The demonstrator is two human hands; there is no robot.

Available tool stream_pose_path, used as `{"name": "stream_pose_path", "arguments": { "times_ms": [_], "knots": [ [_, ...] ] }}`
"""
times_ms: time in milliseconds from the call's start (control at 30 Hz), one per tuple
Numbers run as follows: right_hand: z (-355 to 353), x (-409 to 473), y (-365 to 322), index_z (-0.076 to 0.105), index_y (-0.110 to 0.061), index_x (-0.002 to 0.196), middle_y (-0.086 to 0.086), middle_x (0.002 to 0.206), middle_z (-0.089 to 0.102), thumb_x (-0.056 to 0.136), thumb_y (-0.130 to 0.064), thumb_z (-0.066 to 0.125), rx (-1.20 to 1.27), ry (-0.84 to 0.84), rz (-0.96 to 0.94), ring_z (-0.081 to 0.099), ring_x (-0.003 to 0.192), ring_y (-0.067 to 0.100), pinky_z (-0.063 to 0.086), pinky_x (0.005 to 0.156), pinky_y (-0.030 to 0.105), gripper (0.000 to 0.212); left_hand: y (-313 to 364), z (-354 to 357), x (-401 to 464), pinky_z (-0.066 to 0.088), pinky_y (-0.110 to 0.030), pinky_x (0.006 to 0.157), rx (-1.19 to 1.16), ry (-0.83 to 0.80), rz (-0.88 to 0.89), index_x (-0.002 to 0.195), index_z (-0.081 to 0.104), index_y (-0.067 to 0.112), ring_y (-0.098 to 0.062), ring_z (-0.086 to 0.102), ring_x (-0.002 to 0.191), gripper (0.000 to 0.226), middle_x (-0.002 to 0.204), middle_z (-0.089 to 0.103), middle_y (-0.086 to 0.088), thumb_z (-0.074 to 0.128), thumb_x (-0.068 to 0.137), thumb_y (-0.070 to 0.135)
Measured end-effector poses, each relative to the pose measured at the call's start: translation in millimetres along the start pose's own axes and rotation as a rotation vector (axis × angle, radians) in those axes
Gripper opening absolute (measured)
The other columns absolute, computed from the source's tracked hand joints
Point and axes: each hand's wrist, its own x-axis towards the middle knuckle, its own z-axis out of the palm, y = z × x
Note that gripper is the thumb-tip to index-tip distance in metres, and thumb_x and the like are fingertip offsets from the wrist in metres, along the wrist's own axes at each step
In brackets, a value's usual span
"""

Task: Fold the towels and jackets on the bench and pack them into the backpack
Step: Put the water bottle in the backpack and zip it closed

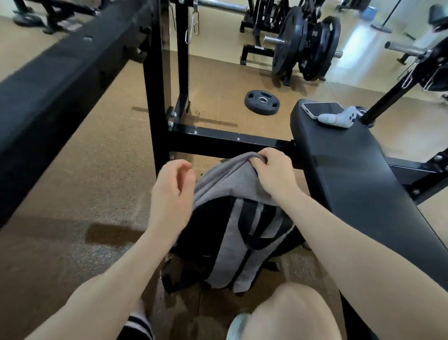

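Note:
A grey and black backpack stands on the floor between a black bench and my knees. My right hand grips the grey fabric at the top of the backpack, fingers curled round a bunched fold. My left hand hovers just left of the backpack's top with loosely curled fingers and holds nothing. I cannot tell whether the grey fabric is the backpack's own flap or a garment going in. No towels or jackets lie on the visible bench surface.
A phone and a grey controller lie at the bench's far end. A black rack frame stands just beyond the backpack. A weight plate lies on the floor, and loaded plates stand behind.

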Motion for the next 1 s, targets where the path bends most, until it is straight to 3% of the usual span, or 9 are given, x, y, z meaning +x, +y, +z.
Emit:
{"name": "stream_pose_path", "arguments": {
  "times_ms": [133, 267, 333, 400, 567, 733, 833, 900, 1000],
  "knots": [
    [-11, 11, -26, 0.048, -0.009, 0.067, 0.007, 0.061, 0.044, 0.09, -0.015, 0.052, 0.422, -0.012, 0.317, 0.041, 0.059, 0.02, 0.031, 0.056, 0.029, 0.024, 42, -6, -5, 0.044, -0.018, 0.057, -0.017, -0.182, 0.091, 0.095, 0.059, 0.02, -0.009, 0.055, 0.063, 0.014, 0.071, 0.059, 0.005, 0.047, 0.095, 0.027],
    [-34, 14, -51, 0.041, -0.017, 0.097, 0.009, 0.086, 0.051, 0.088, -0.004, 0.054, 0.915, 0.016, 0.485, 0.053, 0.074, 0.021, 0.047, 0.059, 0.032, 0.02, 40, 4, -3, 0.036, -0.032, 0.098, 0.28, -0.284, 0.183, 0.124, 0.053, 0.018, -0.02, 0.045, 0.118, 0.052, 0.125, 0.051, 0.0, 0.038, 0.089, 0.053],
    [-38, 9, -62, 0.036, -0.024, 0.114, 0.011, 0.103, 0.053, 0.088, -0.002, 0.055, 0.926, 0.03, 0.418, 0.059, 0.091, 0.025, 0.055, 0.074, 0.042, 0.04, 40, 5, -10, 0.028, -0.041, 0.106, 0.398, -0.168, 0.283, 0.13, 0.049, 0.014, -0.027, 0.034, 0.13, 0.072, 0.137, 0.044, -0.006, 0.032, 0.081, 0.064],
    [-38, -2, -73, 0.047, -0.023, 0.11, 0.01, 0.106, 0.056, 0.09, -0.001, 0.052, 0.894, 0.01, 0.363, 0.06, 0.096, 0.027, 0.056, 0.075, 0.042, 0.03, 33, 3, -16, 0.031, -0.047, 0.105, 0.48, -0.121, 0.338, 0.133, 0.044, 0.012, -0.032, 0.036, 0.13, 0.082, 0.137, 0.044, -0.01, 0.044, 0.075, 0.068],
    [-29, -26, -75, 0.059, -0.008, 0.086, 0.01, 0.096, 0.058, 0.093, 0.0, 0.049, 1.014, -0.044, 0.443, 0.06, 0.094, 0.027, 0.056, 0.062, 0.031, 0.014, -5, -5, 3, 0.053, -0.04, 0.07, 0.642, -0.113, 0.441, 0.111, 0.058, 0.002, -0.036, 0.063, 0.09, 0.053, 0.101, 0.064, -0.015, 0.082, 0.066, 0.019],
    [-12, -33, -46, 0.063, -0.008, 0.096, 0.009, 0.096, 0.065, 0.091, -0.01, 0.058, 0.927, -0.038, 0.424, 0.068, 0.081, 0.019, 0.058, 0.07, 0.025, 0.007, -24, -2, 29, 0.045, -0.038, 0.071, 0.449, -0.22, 0.355, 0.106, 0.057, 0.004, -0.033, 0.058, 0.088, 0.021, 0.096, 0.061, -0.012, 0.06, 0.087, 0.014],
    [-4, -37, -16, 0.057, -0.004, 0.121, 0.012, 0.108, 0.063, 0.086, 0.0, 0.06, 0.835, -0.12, 0.406, 0.064, 0.095, 0.02, 0.053, 0.079, 0.023, 0.035, -30, 8, 27, 0.041, -0.031, 0.075, 0.391, -0.253, 0.276, 0.106, 0.057, 0.009, -0.027, 0.059, 0.095, 0.022, 0.103, 0.062, -0.008, 0.06, 0.088, 0.02],
    [4, -40, 4, 0.053, -0.006, 0.128, 0.011, 0.103, 0.064, 0.085, 0.008, 0.053, 0.595, -0.144, 0.28, 0.063, 0.091, 0.019, 0.051, 0.074, 0.02, 0.045, -33, 13, 25, 0.042, -0.031, 0.076, 0.393, -0.272, 0.244, 0.108, 0.056, 0.012, -0.026, 0.06, 0.096, 0.024, 0.104, 0.063, -0.006, 0.062, 0.087, 0.021],
    [10, -36, 23, 0.055, -0.022, 0.129, 0.006, 0.106, 0.068, 0.086, -0.011, 0.056, -0.103, -0.088, 0.066, 0.062, 0.098, 0.022, 0.051, 0.08, 0.032, 0.045, -38, 14, 23, 0.044, -0.036, 0.087, 0.299, -0.298, 0.149, 0.12, 0.048, 0.013, -0.024, 0.056, 0.104, 0.043, 0.113, 0.059, -0.006, 0.068, 0.083, 0.02]
  ]
}}
